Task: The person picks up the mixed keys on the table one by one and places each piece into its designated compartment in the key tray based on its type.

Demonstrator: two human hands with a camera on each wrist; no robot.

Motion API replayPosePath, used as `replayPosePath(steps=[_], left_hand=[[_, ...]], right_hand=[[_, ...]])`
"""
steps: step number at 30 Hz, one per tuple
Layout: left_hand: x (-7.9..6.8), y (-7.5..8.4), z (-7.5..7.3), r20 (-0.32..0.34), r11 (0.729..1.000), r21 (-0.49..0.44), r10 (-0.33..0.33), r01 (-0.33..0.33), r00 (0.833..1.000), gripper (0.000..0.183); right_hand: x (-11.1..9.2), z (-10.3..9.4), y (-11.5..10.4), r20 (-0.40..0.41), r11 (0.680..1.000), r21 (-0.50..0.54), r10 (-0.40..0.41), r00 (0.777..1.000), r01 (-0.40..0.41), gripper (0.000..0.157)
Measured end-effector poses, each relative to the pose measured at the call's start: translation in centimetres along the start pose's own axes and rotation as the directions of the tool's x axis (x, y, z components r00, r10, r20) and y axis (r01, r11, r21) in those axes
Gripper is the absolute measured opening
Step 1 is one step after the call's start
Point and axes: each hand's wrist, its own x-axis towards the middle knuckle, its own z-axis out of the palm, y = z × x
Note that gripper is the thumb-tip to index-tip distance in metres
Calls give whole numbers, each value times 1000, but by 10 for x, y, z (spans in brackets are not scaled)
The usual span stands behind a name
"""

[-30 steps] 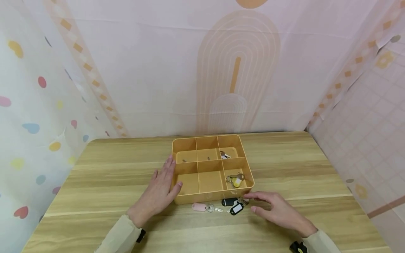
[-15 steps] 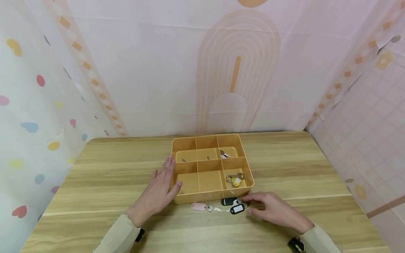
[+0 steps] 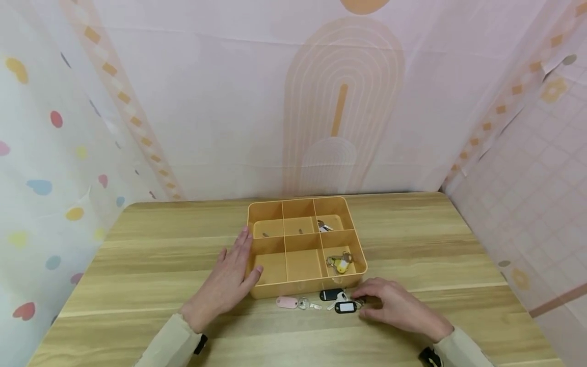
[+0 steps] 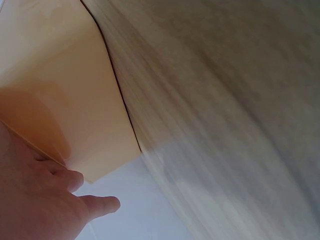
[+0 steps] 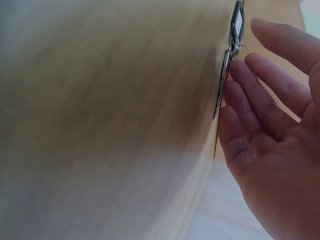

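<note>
An orange divided box (image 3: pixel 302 287) sits on the wooden table. My left hand (image 3: pixel 223 286) rests along its left wall with straight fingers, the thumb over the front left corner. Just outside the box's front wall lie keys with a black key tag (image 3: pixel 331 295) and a second black-framed key tag (image 3: pixel 345 307). My right hand (image 3: pixel 395 307) is at the right end of these keys, fingers loosely bent. In the right wrist view, a thin key ring (image 5: pixel 244 48) shows by the index fingertip, and the thumb stands apart from it. A pink key tag (image 3: pixel 287 303) with a key lies further left.
Keys with a yellow tag (image 3: pixel 342 263) lie in the box's front right compartment. More keys (image 3: pixel 324 226) are in the back right one. Small dark bits show in the other back compartments. A patterned cloth (image 3: pixel 229 102) hangs behind the table (image 3: pixel 174 244).
My right fingers have moved slightly in at the keys, and the black-framed tag has turned from slanted to nearly level. My left hand stays on the box.
</note>
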Motion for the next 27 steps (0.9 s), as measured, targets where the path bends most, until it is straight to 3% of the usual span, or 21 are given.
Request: replayPosePath(steps=[5,16,27], left_hand=[[1,1,0,-11,1000,-1,6,-6,1000,76],[1,1,0,-10,1000,1,11,-11,1000,76],[-1,2,-1,-5,1000,9,1,-1,1000,76]], right_hand=[[1,2,1,-1,998,-17,-57,998,57,28],[1,5,-1,-2,998,-21,-57,998,57,18],[1,4,0,-26,991,55,-118,993,120,12]])
